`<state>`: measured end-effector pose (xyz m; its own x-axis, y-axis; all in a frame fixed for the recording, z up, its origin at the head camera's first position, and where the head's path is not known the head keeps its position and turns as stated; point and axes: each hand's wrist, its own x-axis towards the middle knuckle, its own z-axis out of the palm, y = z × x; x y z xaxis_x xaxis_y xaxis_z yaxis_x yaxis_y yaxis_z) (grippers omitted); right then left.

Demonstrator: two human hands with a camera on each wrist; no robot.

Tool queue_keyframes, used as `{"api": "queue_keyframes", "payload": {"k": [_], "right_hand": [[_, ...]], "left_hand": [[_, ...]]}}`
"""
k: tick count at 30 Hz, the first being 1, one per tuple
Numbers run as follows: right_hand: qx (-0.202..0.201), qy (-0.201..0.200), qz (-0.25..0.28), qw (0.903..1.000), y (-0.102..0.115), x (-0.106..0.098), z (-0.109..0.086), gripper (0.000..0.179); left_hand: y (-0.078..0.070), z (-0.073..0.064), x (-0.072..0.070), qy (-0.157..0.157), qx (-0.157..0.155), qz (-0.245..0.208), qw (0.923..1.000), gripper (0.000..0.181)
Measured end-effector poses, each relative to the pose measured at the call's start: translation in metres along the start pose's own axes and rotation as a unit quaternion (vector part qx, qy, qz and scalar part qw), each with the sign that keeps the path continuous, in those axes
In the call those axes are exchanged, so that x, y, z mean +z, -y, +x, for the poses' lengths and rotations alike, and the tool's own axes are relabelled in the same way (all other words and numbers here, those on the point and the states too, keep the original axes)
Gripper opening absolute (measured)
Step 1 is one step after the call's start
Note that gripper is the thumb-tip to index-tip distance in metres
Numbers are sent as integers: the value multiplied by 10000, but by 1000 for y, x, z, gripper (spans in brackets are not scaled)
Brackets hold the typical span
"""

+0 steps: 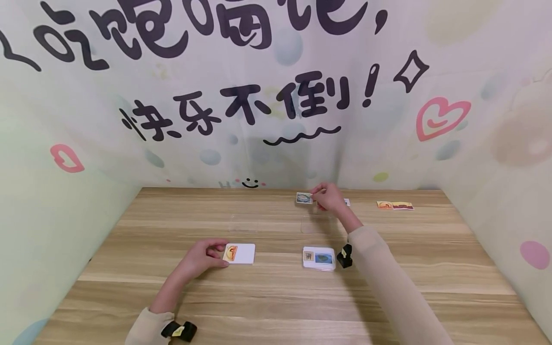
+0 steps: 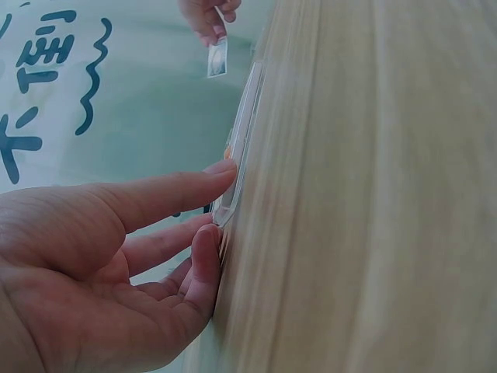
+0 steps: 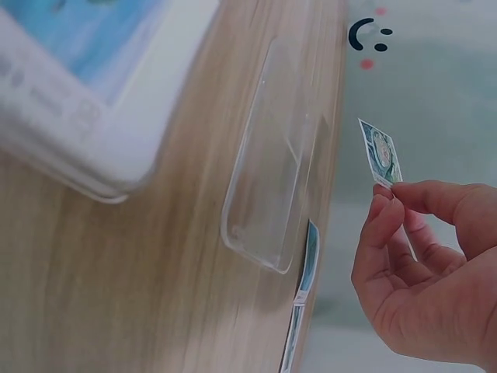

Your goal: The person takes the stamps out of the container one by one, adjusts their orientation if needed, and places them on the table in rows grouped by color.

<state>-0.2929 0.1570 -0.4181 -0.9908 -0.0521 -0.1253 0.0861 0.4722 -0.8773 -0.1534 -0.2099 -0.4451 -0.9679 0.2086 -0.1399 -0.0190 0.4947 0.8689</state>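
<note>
My right hand pinches a small stamp by its edge between thumb and fingertips, raised above the table's back. In the right wrist view that stamp shows a round design on blue-green. My left hand holds the left edge of a white card on the table, thumb and finger at its corners. An orange stamp lies on that card's left end. The left wrist view shows the card edge-on in a clear case, with the left hand's fingertips against it.
A stack of white cards bearing two stamps lies right of centre. Two clear plastic cases lie farther back. A joined pair of orange and dark stamps lies at back right. More stamps lie behind the right case, near the wall.
</note>
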Motion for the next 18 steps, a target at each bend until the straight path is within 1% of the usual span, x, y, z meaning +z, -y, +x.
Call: {"api": "queue_keyframes", "payload": {"k": [12, 18], "right_hand": [[57, -25, -161, 9999, -6, -2, 4, 15], [105, -8, -277, 9996, -9, -3, 7, 15]], "left_hand": [[1, 0, -1, -7, 69, 11, 10000, 56], [0, 0, 0, -15, -1, 27, 10000, 56]]}}
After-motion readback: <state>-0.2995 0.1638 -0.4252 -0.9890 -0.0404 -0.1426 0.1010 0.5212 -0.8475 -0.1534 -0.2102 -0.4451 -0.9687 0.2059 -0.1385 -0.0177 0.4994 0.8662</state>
